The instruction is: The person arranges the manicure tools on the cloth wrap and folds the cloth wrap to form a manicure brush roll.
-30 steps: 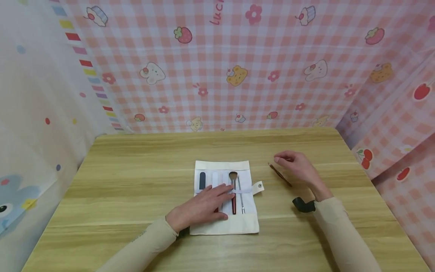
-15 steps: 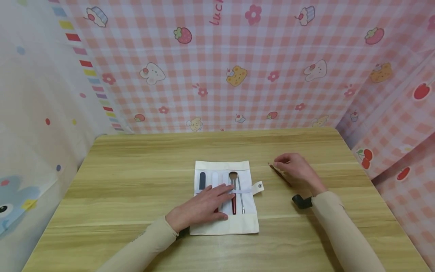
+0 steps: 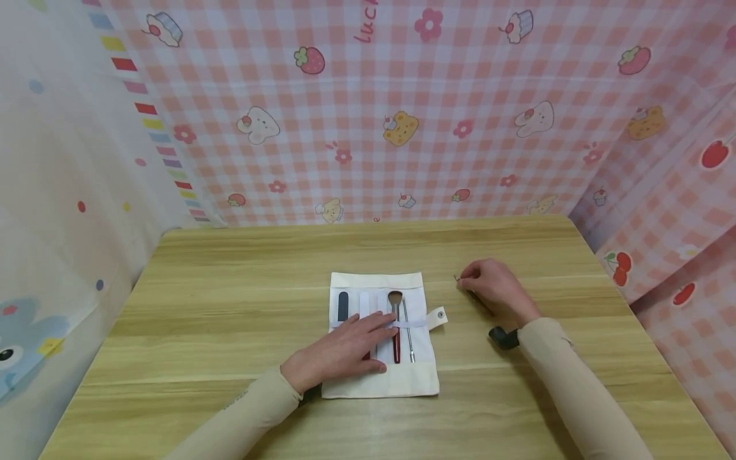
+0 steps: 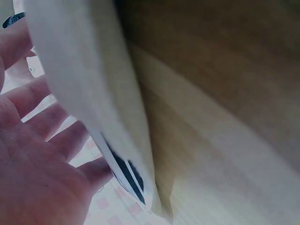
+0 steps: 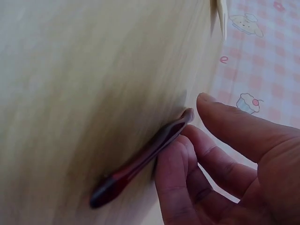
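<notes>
My left hand (image 3: 347, 348) lies with its fingers extended across an unrolled cream cloth pouch (image 3: 382, 386). An elastic band crosses the pouch's slim tools: a dark strip (image 3: 343, 306), a pale strip (image 3: 365, 303), a makeup brush (image 3: 396, 342) with a red handle and a thin silver rod (image 3: 408, 329). The hand covers some of their lower parts. Right of the pouch, my right hand (image 3: 494, 286) reaches a slim dark-red tool (image 5: 143, 157) on the table. In the right wrist view, its curved tip lies between thumb and fingers; the fingertips are against its side, the thumb slightly apart.
The pouch's snap tab (image 3: 437, 317) sticks out to the right. A wooden table (image 3: 241, 306) carries everything, backed by a pink checked cloth (image 3: 368, 147). A black wrist camera (image 3: 503, 338) sits under the right wrist, close to the table.
My right hand has moved slightly left and down onto the dark-red tool, its thumb and fingers closing in near the far tip. The left hand and the pouch have stayed put.
</notes>
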Available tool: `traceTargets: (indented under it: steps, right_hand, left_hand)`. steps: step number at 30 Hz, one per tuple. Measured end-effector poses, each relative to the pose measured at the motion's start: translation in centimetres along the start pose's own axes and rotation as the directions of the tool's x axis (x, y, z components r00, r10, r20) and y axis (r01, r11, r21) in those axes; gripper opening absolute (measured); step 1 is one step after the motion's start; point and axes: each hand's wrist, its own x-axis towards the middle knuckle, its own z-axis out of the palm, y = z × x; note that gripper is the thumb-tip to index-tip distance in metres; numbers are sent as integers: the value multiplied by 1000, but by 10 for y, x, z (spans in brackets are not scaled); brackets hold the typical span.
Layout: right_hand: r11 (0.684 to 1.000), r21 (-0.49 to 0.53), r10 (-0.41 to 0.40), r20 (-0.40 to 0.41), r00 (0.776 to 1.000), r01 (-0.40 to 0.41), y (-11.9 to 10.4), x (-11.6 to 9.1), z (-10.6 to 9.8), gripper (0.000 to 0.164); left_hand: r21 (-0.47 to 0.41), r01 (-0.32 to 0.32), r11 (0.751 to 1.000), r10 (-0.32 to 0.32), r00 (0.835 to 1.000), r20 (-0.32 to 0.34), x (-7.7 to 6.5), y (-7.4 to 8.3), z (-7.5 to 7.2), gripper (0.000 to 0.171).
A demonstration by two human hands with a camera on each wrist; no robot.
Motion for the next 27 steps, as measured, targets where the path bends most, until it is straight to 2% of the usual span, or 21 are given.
traceTargets:
  steps: [14, 19, 27]
  right_hand:
    - [999, -10, 32, 8, 999, -32, -3, 4, 1, 18]
    - [999, 52, 18, -12, 1000, -17, -2, 0, -2, 21]
    - [984, 169, 59, -59, 997, -48, -6, -8, -1, 24]
  left_hand:
    - [-2, 4, 1000, -4, 1000, -1, -1, 0, -1, 66]
    - [-4, 13, 1000, -13, 1000, 12, 0, 1, -1, 67]
    - [-19, 3, 1000, -3, 1000, 8, -1, 0, -2, 68]
